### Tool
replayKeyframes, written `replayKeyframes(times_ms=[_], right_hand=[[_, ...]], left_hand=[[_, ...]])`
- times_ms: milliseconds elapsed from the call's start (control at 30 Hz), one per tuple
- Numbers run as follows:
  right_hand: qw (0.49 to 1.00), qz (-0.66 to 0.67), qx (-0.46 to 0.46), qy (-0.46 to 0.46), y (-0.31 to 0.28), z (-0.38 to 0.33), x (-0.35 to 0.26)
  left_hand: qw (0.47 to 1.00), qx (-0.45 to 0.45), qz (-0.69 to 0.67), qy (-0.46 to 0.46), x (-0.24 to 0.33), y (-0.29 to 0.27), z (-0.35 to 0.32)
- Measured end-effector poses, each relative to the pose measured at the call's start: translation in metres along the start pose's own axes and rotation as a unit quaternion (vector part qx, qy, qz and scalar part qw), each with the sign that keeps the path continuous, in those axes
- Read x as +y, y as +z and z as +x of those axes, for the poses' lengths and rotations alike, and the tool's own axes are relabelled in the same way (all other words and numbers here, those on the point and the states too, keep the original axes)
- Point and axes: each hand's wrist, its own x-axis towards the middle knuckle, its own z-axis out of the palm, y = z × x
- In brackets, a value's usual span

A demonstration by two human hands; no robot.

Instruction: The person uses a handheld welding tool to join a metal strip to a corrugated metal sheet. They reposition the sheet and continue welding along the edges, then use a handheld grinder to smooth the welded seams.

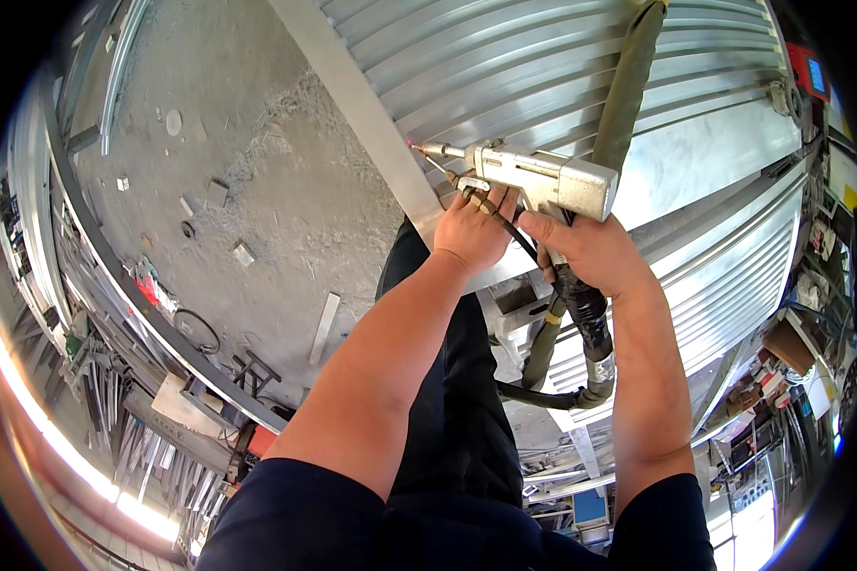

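Observation:
My right hand [595, 252] is wrapped round the black-taped handle of a silver handheld welding gun [543, 179]. Under the gun's front end, my left hand [471, 233] has its fingers curled at the wire-feed tube [507, 225]; part of that grip is hidden. The nozzle [440, 149] points left, with a small red light spot at its tip. That tip is over the inner edge of a flat metal frame bar [357, 100], where ribbed silver panelling [428, 57] meets it. I cannot tell whether the tip touches the metal.
A thick sleeved hose [628, 90] lies across the panelling, and a cable loop [581, 395] hangs below the gun. Offcuts [243, 253] and a metal strip [324, 328] lie on the concrete floor [286, 190]. Racked metal profiles [48, 228] line the left; cluttered shelves [781, 400] stand right.

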Motion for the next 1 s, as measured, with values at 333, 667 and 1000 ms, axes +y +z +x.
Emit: replayKeyframes(times_ms=[333,667,1000], right_hand=[[1.0,-0.002,-0.011,-0.011,0.001,0.001,-0.001],[0.999,-0.031,-0.004,0.015,0.002,0.001,-0.006],[1.0,-0.018,-0.009,-0.01,0.004,0.001,-0.003]], left_hand=[[1.0,-0.008,-0.002,-0.013,0.0,0.003,0.0],[0.999,-0.007,0.037,-0.038,0.002,-0.002,0.0],[0.996,-0.067,0.021,-0.057,0.005,-0.007,0.003]])
